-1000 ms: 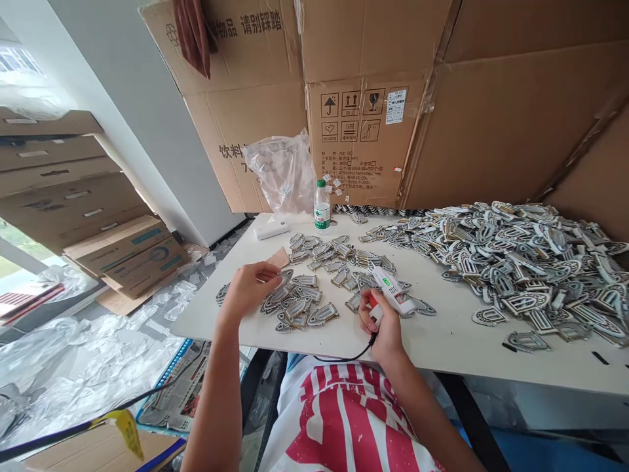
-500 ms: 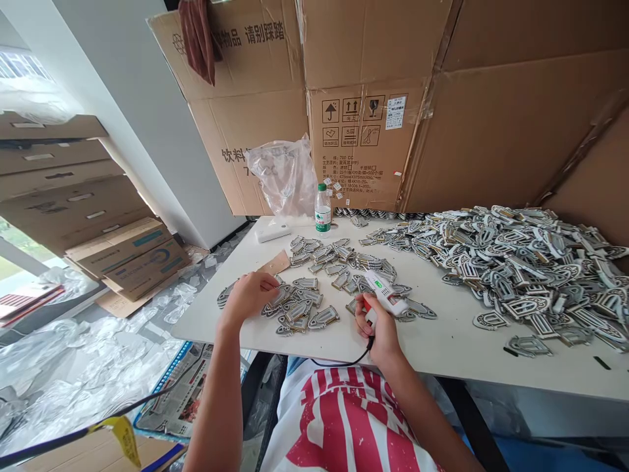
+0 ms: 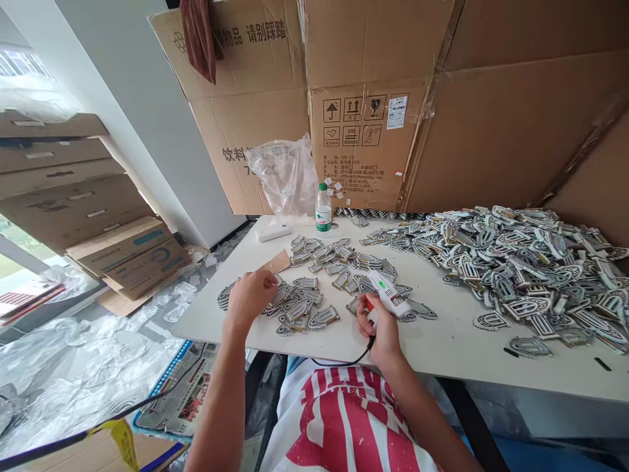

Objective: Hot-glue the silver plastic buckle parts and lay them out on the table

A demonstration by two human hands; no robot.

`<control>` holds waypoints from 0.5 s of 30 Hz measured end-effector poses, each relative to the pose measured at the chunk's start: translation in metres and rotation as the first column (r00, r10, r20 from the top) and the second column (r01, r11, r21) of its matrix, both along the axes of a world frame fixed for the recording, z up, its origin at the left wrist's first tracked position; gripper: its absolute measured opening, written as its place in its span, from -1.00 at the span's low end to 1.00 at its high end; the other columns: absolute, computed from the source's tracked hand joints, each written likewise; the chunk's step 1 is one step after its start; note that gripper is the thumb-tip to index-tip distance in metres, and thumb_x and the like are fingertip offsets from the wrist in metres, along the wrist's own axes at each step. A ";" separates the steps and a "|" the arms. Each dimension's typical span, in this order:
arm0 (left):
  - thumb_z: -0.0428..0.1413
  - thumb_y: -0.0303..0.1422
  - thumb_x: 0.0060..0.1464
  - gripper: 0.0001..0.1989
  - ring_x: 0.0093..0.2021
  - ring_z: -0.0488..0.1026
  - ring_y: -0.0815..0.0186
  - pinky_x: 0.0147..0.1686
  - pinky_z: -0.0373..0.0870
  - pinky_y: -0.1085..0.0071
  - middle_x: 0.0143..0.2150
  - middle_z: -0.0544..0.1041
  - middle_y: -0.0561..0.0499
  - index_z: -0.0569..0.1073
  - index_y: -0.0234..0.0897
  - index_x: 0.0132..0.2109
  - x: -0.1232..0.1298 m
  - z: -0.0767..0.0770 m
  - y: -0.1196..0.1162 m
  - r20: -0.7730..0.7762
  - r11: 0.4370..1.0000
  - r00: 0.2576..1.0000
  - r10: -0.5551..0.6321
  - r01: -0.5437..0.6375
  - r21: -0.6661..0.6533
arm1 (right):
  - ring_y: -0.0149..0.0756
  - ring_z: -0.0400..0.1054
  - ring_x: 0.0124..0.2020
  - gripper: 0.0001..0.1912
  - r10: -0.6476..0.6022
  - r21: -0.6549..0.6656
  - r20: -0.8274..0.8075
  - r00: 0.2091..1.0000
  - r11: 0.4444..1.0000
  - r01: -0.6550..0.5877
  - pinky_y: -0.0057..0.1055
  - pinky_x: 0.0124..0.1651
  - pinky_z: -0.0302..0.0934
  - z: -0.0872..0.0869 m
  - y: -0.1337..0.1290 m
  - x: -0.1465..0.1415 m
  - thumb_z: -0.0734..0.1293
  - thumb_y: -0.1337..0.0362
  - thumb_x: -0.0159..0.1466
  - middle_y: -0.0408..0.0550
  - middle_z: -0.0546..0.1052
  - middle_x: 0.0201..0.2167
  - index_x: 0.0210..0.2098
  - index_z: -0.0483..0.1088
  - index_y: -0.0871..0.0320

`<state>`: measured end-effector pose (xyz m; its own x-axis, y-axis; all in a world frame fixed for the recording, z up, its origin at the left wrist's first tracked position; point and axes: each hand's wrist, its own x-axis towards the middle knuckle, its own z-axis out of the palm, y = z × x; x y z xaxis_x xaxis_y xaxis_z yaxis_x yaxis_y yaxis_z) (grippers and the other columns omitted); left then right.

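Gripping the tool (image 3: 392, 296) by its handle (image 3: 373, 318), the right hand (image 3: 386, 334) is sitting at five o'clock from the bottle (image 3: 323, 213); the left hand (image 3: 250, 296) is hovering at seven, grasp unclear, by pieces (image 3: 297, 310) looking light, stiff, probably suiting edge pinches.

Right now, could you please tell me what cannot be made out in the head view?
All in the head view:
Whether the left hand holds one of the grey pieces: the hand itself hides this.
Part of the white tool's handle: covered by the right hand.
Bottom of the big heap: buried under its upper layers.
Small print on the white label: too small.
Top of the printed cardboard: cut off by the upper edge.
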<state>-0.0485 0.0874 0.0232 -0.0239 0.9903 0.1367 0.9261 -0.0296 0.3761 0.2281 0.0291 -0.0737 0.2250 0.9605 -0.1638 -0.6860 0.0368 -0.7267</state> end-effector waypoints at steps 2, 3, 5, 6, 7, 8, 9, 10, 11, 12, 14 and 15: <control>0.20 -0.38 0.22 -0.87 -0.13 0.67 -0.01 -0.13 0.43 0.20 -0.20 0.76 -0.04 0.67 -0.12 -0.19 0.016 0.002 -0.003 -0.033 0.998 0.999 -0.026 0.028 0.063 | -0.63 -0.04 -0.75 -0.64 -0.037 0.002 -0.010 0.999 0.999 0.037 -0.54 -0.68 -0.09 0.000 -0.001 0.000 0.60 0.02 0.18 -0.31 0.46 -0.51 -0.25 0.56 0.15; 0.17 -0.38 0.26 -0.85 -0.13 0.67 0.00 -0.12 0.43 0.20 -0.18 0.76 -0.05 0.66 -0.13 -0.17 0.027 0.002 -0.005 -0.034 0.992 0.996 -0.080 0.083 0.099 | -0.63 -0.04 -0.75 -0.64 -0.057 0.004 -0.013 0.998 0.998 0.057 -0.54 -0.68 -0.09 0.001 -0.001 0.000 0.60 0.01 0.17 -0.32 0.45 -0.52 -0.25 0.55 0.15; 0.13 -0.40 0.32 -0.82 -0.13 0.66 0.05 -0.13 0.44 0.21 -0.14 0.75 -0.06 0.65 -0.15 -0.16 0.053 -0.002 -0.011 -0.013 0.963 0.972 -0.236 0.235 0.131 | -0.63 -0.04 -0.75 -0.63 -0.090 0.005 -0.015 0.996 0.996 0.090 -0.54 -0.68 -0.09 0.001 -0.002 0.000 0.59 0.01 0.17 -0.34 0.41 -0.54 -0.27 0.54 0.15; 0.13 -0.41 0.33 -0.82 -0.11 0.65 0.05 -0.12 0.45 0.21 -0.13 0.74 -0.07 0.65 -0.16 -0.15 0.067 -0.005 -0.014 -0.014 0.942 0.952 -0.304 0.303 0.141 | -0.63 -0.04 -0.75 -0.63 -0.101 0.003 -0.013 0.995 0.995 0.101 -0.54 -0.68 -0.09 0.001 -0.002 0.000 0.59 0.01 0.17 -0.34 0.40 -0.54 -0.28 0.52 0.15; 0.15 -0.40 0.34 -0.84 -0.09 0.64 0.05 -0.07 0.46 0.19 -0.12 0.73 -0.09 0.66 -0.17 -0.13 0.081 -0.010 -0.017 -0.033 0.911 0.921 -0.388 0.388 0.141 | -0.62 -0.04 -0.75 -0.63 -0.111 0.000 -0.013 0.994 0.994 0.111 -0.53 -0.68 -0.08 0.001 -0.003 0.000 0.59 0.00 0.17 -0.34 0.39 -0.54 -0.28 0.52 0.14; 0.18 -0.39 0.35 -0.86 -0.04 0.62 0.03 0.02 0.46 0.16 -0.10 0.73 -0.10 0.66 -0.18 -0.08 0.094 -0.016 -0.021 -0.063 0.864 0.874 -0.482 0.486 0.132 | -0.62 -0.03 -0.75 -0.63 -0.121 -0.003 -0.016 0.993 0.993 0.121 -0.53 -0.68 -0.08 0.001 -0.003 0.000 0.59 0.01 0.17 -0.34 0.39 -0.54 -0.29 0.51 0.14; 0.21 -0.38 0.36 -0.85 0.03 0.59 0.01 0.10 0.45 0.13 -0.04 0.73 -0.11 0.67 -0.18 -0.02 0.105 -0.022 -0.024 -0.089 0.814 0.823 -0.561 0.568 0.121 | -0.61 -0.02 -0.75 -0.64 -0.127 -0.009 -0.022 0.992 0.992 0.127 -0.53 -0.68 -0.08 0.002 -0.003 0.000 0.59 0.02 0.17 -0.34 0.39 -0.55 -0.28 0.51 0.14; 0.22 -0.35 0.37 -0.81 0.11 0.55 -0.01 0.14 0.44 0.11 0.04 0.72 -0.12 0.67 -0.18 0.06 0.114 -0.028 -0.028 -0.120 0.762 0.768 -0.629 0.640 0.104 | -0.61 -0.01 -0.75 -0.65 -0.132 -0.014 -0.029 0.991 0.991 0.131 -0.53 -0.69 -0.08 0.002 -0.004 0.000 0.58 0.02 0.16 -0.35 0.38 -0.55 -0.28 0.51 0.14; 0.24 -0.34 0.38 -0.76 0.18 0.51 -0.04 0.16 0.43 0.08 0.13 0.69 -0.14 0.66 -0.17 0.13 0.121 -0.033 -0.031 -0.157 0.724 0.727 -0.668 0.684 0.087 | -0.60 -0.02 -0.75 -0.65 -0.134 -0.017 -0.035 0.990 0.991 0.134 -0.53 -0.70 -0.09 0.003 -0.004 0.000 0.58 0.03 0.16 -0.35 0.38 -0.56 -0.28 0.52 0.14; 0.24 -0.33 0.38 -0.74 0.22 0.48 -0.06 0.17 0.42 0.05 0.18 0.66 -0.16 0.65 -0.17 0.16 0.126 -0.038 -0.033 -0.192 0.703 0.702 -0.686 0.707 0.073 | -0.59 -0.03 -0.76 -0.65 -0.135 -0.020 -0.041 0.990 0.991 0.134 -0.53 -0.71 -0.10 0.004 -0.005 -0.001 0.58 0.03 0.16 -0.35 0.37 -0.57 -0.28 0.52 0.14; 0.24 -0.30 0.40 -0.77 0.23 0.46 -0.07 0.14 0.41 0.04 0.17 0.65 -0.19 0.65 -0.20 0.13 0.131 -0.045 -0.036 -0.243 0.694 0.683 -0.689 0.718 0.051 | -0.58 -0.04 -0.76 -0.65 -0.135 -0.025 -0.048 0.990 0.991 0.133 -0.52 -0.72 -0.11 0.006 -0.005 -0.001 0.58 0.02 0.16 -0.37 0.36 -0.59 -0.28 0.52 0.14; 0.24 -0.29 0.41 -0.80 0.20 0.48 -0.07 0.12 0.41 0.05 0.12 0.66 -0.20 0.65 -0.21 0.09 0.132 -0.047 -0.037 -0.256 0.700 0.686 -0.681 0.713 0.046 | -0.58 -0.04 -0.76 -0.65 -0.137 -0.028 -0.048 0.989 0.990 0.136 -0.52 -0.73 -0.11 0.006 -0.005 -0.002 0.58 0.03 0.15 -0.36 0.36 -0.59 -0.28 0.52 0.14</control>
